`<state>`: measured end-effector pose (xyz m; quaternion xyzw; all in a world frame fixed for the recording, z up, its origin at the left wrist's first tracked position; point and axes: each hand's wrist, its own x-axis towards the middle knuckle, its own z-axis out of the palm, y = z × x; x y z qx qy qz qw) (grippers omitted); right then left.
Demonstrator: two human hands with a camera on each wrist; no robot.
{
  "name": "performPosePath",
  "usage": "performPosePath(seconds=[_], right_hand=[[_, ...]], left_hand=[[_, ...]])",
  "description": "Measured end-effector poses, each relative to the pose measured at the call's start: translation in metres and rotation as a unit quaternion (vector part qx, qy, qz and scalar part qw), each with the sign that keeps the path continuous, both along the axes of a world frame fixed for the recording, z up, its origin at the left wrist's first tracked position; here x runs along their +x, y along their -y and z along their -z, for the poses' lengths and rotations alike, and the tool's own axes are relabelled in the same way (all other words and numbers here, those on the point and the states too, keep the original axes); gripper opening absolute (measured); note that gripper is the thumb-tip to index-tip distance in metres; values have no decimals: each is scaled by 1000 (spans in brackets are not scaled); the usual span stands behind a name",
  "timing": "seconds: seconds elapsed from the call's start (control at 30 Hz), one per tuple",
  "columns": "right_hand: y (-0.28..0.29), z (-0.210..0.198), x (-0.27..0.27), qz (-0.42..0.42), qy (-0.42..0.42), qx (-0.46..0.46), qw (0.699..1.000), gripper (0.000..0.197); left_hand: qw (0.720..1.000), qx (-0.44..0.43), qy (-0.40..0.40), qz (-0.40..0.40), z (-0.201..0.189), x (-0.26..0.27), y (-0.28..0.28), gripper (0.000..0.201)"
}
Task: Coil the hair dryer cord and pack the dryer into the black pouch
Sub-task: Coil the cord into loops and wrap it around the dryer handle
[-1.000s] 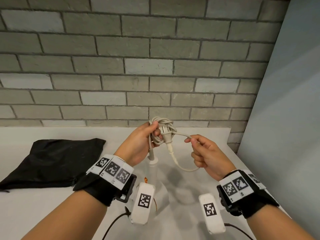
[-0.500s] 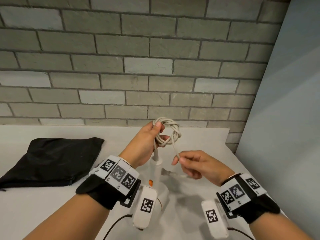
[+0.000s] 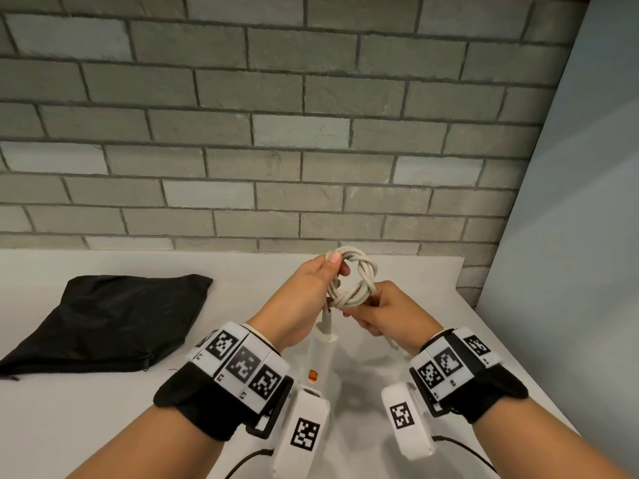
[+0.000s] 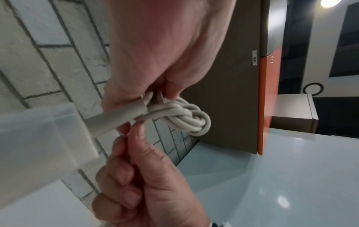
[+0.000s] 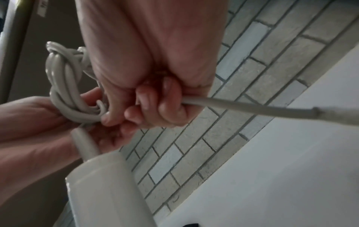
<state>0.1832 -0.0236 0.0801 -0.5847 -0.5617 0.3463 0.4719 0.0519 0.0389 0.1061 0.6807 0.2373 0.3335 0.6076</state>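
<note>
Cord: off-white, wound into a small ring, centre of the head view, held above the table. My left hand pinches the ring's upper left side, thumb on top. My right hand is clenched round the ring's lower right part, with the loose end leaving my fist.

Hair dryer: white, hanging below the ring between my wrists, handle end uppermost.

Black pouch: lying flat on the table, left of frame, well apart from both hands.

Brick wall: grey, across the top.
</note>
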Motion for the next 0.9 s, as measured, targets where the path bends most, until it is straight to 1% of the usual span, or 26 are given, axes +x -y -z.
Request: performPosePath(seconds=[0.07,0.13,0.17,0.23,0.27,0.3,0.33,0.37,0.43,0.47,0.5,0.57,0.67,0.73,0.77,0.83,0.87,0.9], right_hand=[[-1,-1,0,-7,-67,13,998,22],[-2,-6,-1,-24,-109,11,994,26],[-2,-9,0,-32,-129,10,991,28],[-2,-18,2,-43,-191,-2,981,22],[-1,-22,4,-54,-218,-10,974,25],[1,-26,6,-65,-220,-17,973,34],[4,-29,8,-77,-191,-17,978,38],[6,-31,8,-87,-158,-11,984,34],[7,-31,8,-82,-124,10,989,18],[7,-29,8,-69,-114,20,991,18],[7,-28,9,-60,-104,34,992,21],[6,-27,8,-51,-98,62,992,26],[8,-26,6,-55,-127,89,986,30],[9,-23,6,-59,-126,96,986,31],[9,-21,7,-54,-110,101,987,30],[9,-20,9,-16,-43,124,991,28],[8,-19,11,12,14,148,989,29],[8,-19,12,44,86,179,979,27]], left_hand=[[999,40,-33,-10,0,-1,0,43],[994,96,-47,-33,0,0,1,35],[989,130,-55,-49,0,1,2,32],[971,202,-90,-86,1,2,4,31],[962,227,-108,-102,1,2,4,33],[957,241,-118,-113,2,3,3,33],[953,252,-122,-118,3,4,3,33],[949,263,-123,-122,3,4,2,32],[941,288,-120,-133,3,4,4,25],[938,296,-113,-141,3,4,6,21],[937,295,-109,-150,4,4,6,19],[945,265,-109,-158,3,3,8,25],[954,230,-133,-141,2,2,6,36],[974,165,-107,-109,1,1,5,35],[982,132,-95,-96,1,1,6,34],[989,90,-84,-78,2,0,10,33],[991,80,-79,-71,2,-1,12,33],[992,76,-76,-66,3,-1,13,32]])
